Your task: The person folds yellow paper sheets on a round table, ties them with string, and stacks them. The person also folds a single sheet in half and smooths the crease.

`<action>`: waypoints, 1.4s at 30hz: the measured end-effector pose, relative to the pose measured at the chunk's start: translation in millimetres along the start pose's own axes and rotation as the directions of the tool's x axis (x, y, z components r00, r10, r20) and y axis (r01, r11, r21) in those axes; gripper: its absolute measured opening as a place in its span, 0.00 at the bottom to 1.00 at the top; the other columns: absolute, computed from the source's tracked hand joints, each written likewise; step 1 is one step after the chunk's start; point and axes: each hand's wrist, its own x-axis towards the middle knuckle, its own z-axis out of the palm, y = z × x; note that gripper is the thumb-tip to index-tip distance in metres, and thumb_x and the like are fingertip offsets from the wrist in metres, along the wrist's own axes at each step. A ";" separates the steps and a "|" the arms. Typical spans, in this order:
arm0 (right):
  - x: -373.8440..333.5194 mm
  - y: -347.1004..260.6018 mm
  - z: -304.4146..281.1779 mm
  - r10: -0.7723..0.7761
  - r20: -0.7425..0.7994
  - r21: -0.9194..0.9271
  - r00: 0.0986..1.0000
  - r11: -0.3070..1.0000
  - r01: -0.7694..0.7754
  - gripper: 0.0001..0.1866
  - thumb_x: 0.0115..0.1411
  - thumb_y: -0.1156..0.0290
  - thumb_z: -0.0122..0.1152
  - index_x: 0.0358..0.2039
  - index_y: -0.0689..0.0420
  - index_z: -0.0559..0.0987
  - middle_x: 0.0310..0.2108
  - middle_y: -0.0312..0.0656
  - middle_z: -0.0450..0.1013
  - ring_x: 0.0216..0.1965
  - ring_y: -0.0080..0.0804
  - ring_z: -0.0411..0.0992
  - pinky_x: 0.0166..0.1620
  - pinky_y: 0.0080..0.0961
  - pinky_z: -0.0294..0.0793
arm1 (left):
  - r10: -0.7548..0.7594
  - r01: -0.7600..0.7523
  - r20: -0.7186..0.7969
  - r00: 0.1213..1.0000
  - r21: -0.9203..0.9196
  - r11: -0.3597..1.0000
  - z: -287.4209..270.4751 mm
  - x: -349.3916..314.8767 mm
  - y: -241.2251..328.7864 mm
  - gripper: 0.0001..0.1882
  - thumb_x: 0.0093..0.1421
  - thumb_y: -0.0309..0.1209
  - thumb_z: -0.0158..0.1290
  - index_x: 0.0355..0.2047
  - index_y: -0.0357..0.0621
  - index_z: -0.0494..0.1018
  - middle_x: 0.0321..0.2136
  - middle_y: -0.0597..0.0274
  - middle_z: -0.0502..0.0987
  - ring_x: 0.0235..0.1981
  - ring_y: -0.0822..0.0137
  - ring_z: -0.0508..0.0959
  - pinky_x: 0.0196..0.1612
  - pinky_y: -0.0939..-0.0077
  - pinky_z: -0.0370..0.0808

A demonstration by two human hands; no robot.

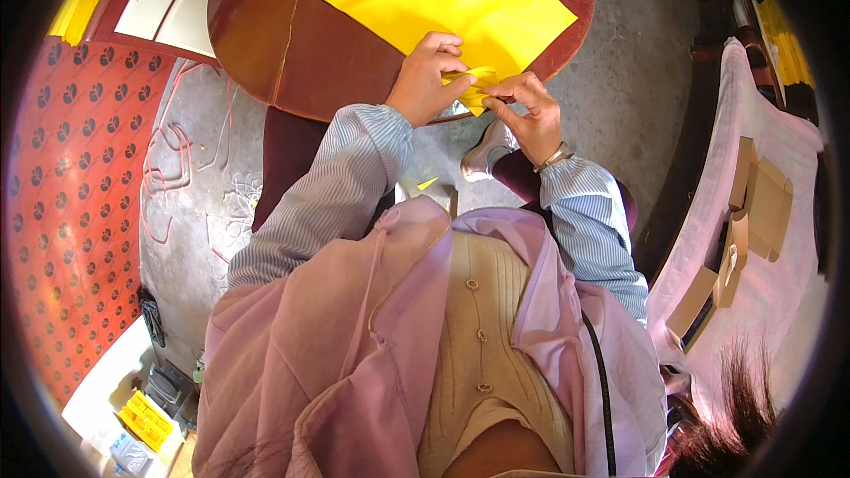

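A bright yellow sheet (pixel 443 4), paper or thin cloth, lies flat on a round reddish-brown table (pixel 341 62). Its near corner comes to the table's front edge, where it is folded and curled up. My left hand (pixel 429 80) has its fingers and thumb bent round the curled part. On the other side of that corner, my right hand (pixel 529 115) pinches the yellow material between thumb and fingers. The folds between the hands are partly hidden by my fingers. A small pointed yellow scrap (pixel 428 183) shows below, between my forearms.
A pink-covered surface (pixel 708 239) at the right carries open cardboard boxes (pixel 763 199). Loose cables (pixel 168 159) lie on the grey concrete floor at the left, beside a red patterned panel (pixel 84 204). A yellow crate (pixel 146 420) stands at the lower left. My shoe (pixel 482 155) shows below the table's edge.
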 end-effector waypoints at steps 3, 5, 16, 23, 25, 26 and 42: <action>4.6 0.4 0.3 0.014 0.014 -0.009 1.000 1.000 -0.014 0.09 0.56 0.79 0.75 0.38 0.60 0.87 0.34 0.39 0.79 0.35 0.28 0.79 0.40 0.25 0.80 | 0.031 -0.031 -0.023 0.999 0.006 1.000 -1.7 5.2 -2.8 0.09 0.55 0.30 0.68 0.32 0.36 0.84 0.52 0.52 0.77 0.49 0.57 0.81 0.53 0.66 0.79; 7.4 1.2 0.7 0.059 0.025 0.023 0.998 0.998 -0.059 0.07 0.57 0.78 0.74 0.37 0.60 0.87 0.33 0.40 0.80 0.35 0.28 0.79 0.38 0.24 0.79 | 0.046 -0.046 -0.028 0.999 0.002 0.999 -2.5 7.9 -5.3 0.09 0.55 0.29 0.68 0.32 0.36 0.84 0.52 0.53 0.78 0.48 0.58 0.81 0.52 0.66 0.80; 11.3 2.7 3.5 0.209 0.010 0.072 0.978 0.975 -0.209 0.07 0.57 0.74 0.76 0.34 0.61 0.86 0.31 0.36 0.80 0.28 0.20 0.77 0.32 0.19 0.75 | 0.073 -0.071 0.100 0.992 -0.029 0.997 -13.8 9.5 -13.3 0.08 0.57 0.26 0.62 0.36 0.36 0.84 0.57 0.55 0.74 0.54 0.57 0.78 0.58 0.64 0.76; 11.7 5.9 5.8 0.220 -0.008 0.099 0.976 0.971 -0.218 0.09 0.56 0.74 0.78 0.34 0.62 0.85 0.30 0.34 0.79 0.28 0.17 0.75 0.31 0.18 0.73 | 0.105 -0.103 0.116 0.988 -0.024 0.994 -17.5 7.9 -9.0 0.11 0.52 0.27 0.67 0.36 0.36 0.84 0.56 0.56 0.74 0.54 0.58 0.78 0.58 0.65 0.76; 11.6 5.3 7.7 0.220 -0.023 0.116 0.975 0.969 -0.216 0.09 0.55 0.75 0.78 0.35 0.61 0.85 0.29 0.34 0.78 0.28 0.17 0.74 0.32 0.17 0.73 | 0.100 -0.099 0.080 0.992 -0.011 0.995 -12.8 7.0 -8.2 0.11 0.52 0.28 0.68 0.35 0.37 0.84 0.55 0.57 0.74 0.53 0.58 0.79 0.57 0.65 0.77; 11.5 4.6 8.5 0.217 -0.033 0.117 0.976 0.970 -0.212 0.10 0.55 0.75 0.78 0.35 0.61 0.85 0.29 0.34 0.77 0.28 0.17 0.74 0.32 0.17 0.73 | 0.079 -0.079 0.060 0.995 -0.009 0.997 -10.3 7.1 -8.3 0.11 0.53 0.28 0.69 0.35 0.37 0.84 0.54 0.56 0.75 0.52 0.58 0.79 0.56 0.66 0.77; 9.9 1.6 5.7 0.197 0.002 0.129 0.980 0.972 -0.195 0.06 0.57 0.76 0.76 0.34 0.62 0.86 0.29 0.35 0.80 0.28 0.19 0.76 0.33 0.19 0.76 | 0.044 -0.043 0.032 0.999 -0.022 0.999 -6.6 7.5 -9.8 0.09 0.56 0.29 0.66 0.33 0.36 0.85 0.53 0.50 0.75 0.52 0.56 0.79 0.55 0.65 0.78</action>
